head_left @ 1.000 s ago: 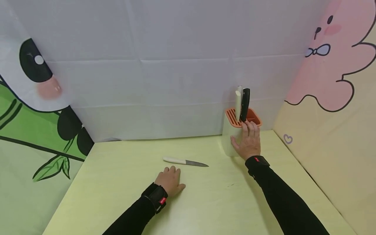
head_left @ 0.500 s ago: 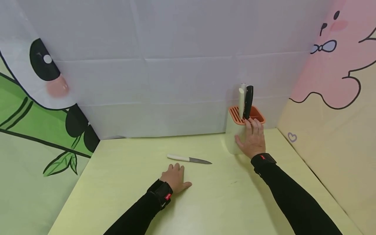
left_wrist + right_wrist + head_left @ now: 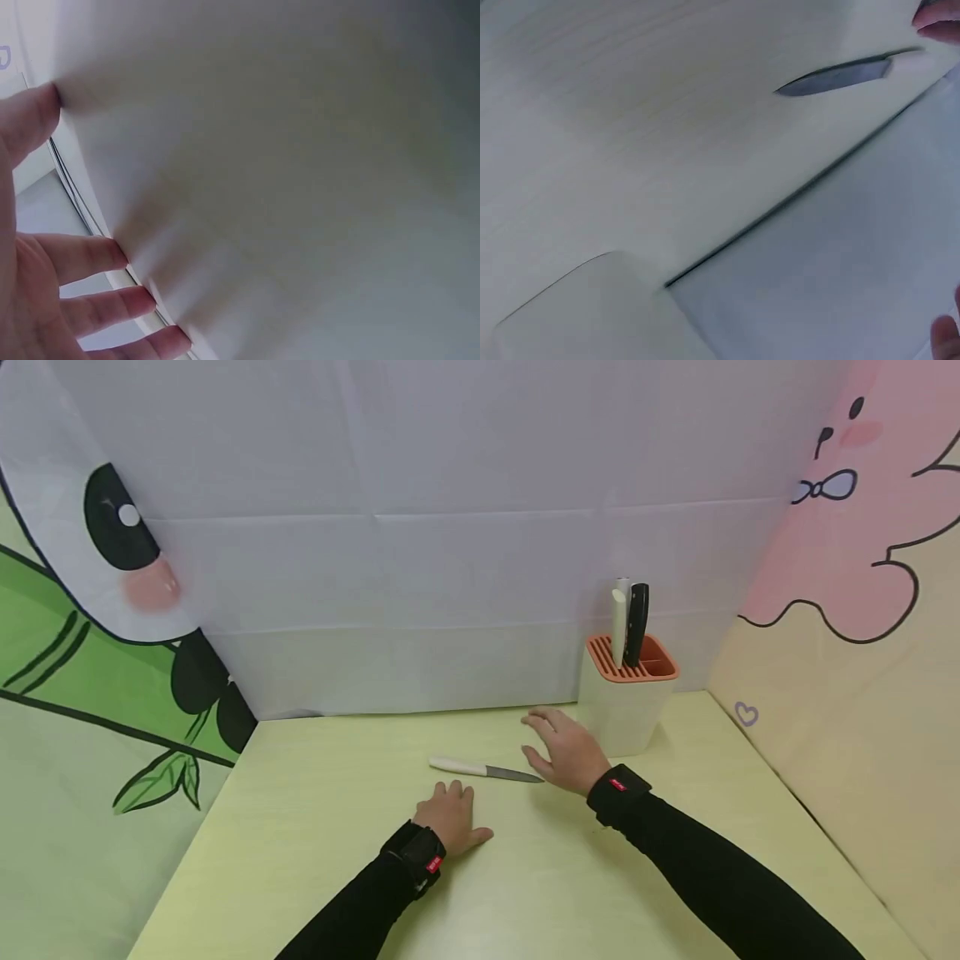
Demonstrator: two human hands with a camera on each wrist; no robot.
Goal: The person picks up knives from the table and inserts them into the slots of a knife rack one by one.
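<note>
A kitchen knife (image 3: 459, 767) with a white handle lies flat on the table, blade pointing right. Just in front of its handle, my left hand (image 3: 450, 818) rests with fingers spread; in the left wrist view its fingertips (image 3: 136, 300) touch the tabletop. My right hand (image 3: 568, 752) hovers beside the knife's tip, fingers loosely bent around nothing. Behind that hand stands a white knife block (image 3: 626, 714) with an orange slotted top, holding a black-handled knife (image 3: 637, 622) and white handles (image 3: 618, 627). The right wrist view shows the knife's blade (image 3: 840, 77) below the right hand.
The pale yellow table (image 3: 337, 860) meets a grey-white cloth wall (image 3: 450, 668) at the back. Side panels with cartoon prints, one with a pink figure (image 3: 840, 568), stand left and right. The block sits near the back right corner.
My right hand has left the front of the knife block and moved left toward the knife on the table. The left hand stays in place; the head view has shifted slightly.
</note>
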